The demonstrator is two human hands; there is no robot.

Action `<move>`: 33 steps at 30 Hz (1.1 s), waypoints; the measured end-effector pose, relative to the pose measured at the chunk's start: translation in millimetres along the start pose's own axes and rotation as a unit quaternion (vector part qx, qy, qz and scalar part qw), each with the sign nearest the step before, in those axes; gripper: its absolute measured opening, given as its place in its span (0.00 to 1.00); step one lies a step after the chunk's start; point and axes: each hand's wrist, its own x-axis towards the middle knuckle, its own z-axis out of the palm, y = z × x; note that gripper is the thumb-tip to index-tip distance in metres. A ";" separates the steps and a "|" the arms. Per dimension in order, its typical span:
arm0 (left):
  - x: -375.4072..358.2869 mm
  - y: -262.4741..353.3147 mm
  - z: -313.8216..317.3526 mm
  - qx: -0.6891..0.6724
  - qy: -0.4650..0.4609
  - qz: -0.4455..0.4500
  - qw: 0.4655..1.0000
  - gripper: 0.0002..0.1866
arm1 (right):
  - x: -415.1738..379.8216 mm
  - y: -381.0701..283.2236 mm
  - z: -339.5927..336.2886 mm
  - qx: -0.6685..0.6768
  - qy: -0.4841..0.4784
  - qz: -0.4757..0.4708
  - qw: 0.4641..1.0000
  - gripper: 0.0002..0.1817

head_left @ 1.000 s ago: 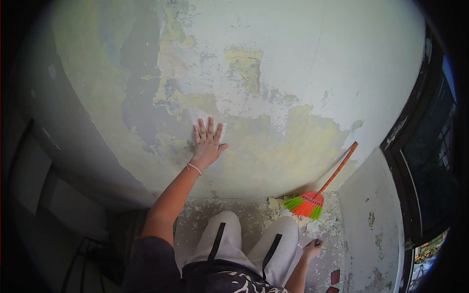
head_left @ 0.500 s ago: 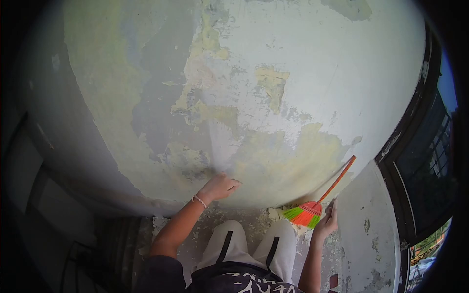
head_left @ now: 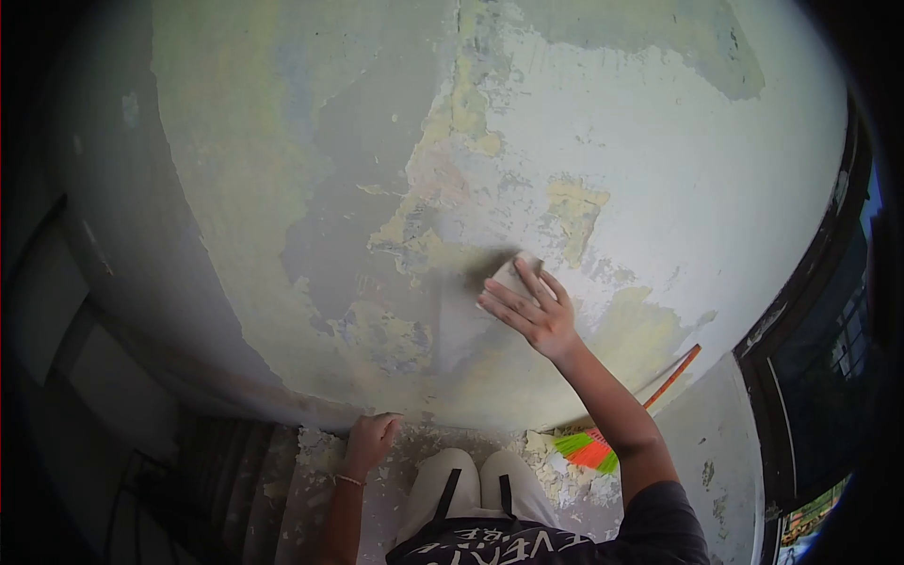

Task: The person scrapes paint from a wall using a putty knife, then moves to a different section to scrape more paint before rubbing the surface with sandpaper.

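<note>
My right hand (head_left: 539, 306) is raised against the peeling wall (head_left: 377, 141), its fingers spread over a small pale block or folded sheet (head_left: 518, 275) that it presses to the surface. A dark shadow falls just left of it. Low at the foot of the wall, my left hand (head_left: 374, 441) has its fingers curled, with a bracelet on the wrist. Whether it holds anything is hidden. Patches of yellowish and grey paint show around both hands.
A small broom (head_left: 589, 450) with green and orange bristles leans in the right corner, partly behind my right arm. Paint flakes (head_left: 320, 452) litter the floor. A dark-framed window (head_left: 819, 377) stands at the right, stairs (head_left: 221, 471) at the lower left.
My right hand has risen from beside the broom to the wall, where it now presses the pale piece. My left hand has moved down and left. The view has shifted.
</note>
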 end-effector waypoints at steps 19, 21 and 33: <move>-45.0 -22.4 31.2 -0.049 0.098 -0.204 0.973 0.17 | -10.4 1.9 63.0 -0.005 -0.128 -0.172 0.977 0.29; -28.7 -4.6 27.5 -0.077 0.089 -0.190 0.975 0.17 | -30.0 6.9 55.6 -0.031 -0.168 -0.220 0.960 0.29; -20.3 9.8 35.8 -0.130 -0.017 -0.145 0.981 0.19 | 23.3 -20.3 42.7 0.100 -0.134 -0.123 0.978 0.25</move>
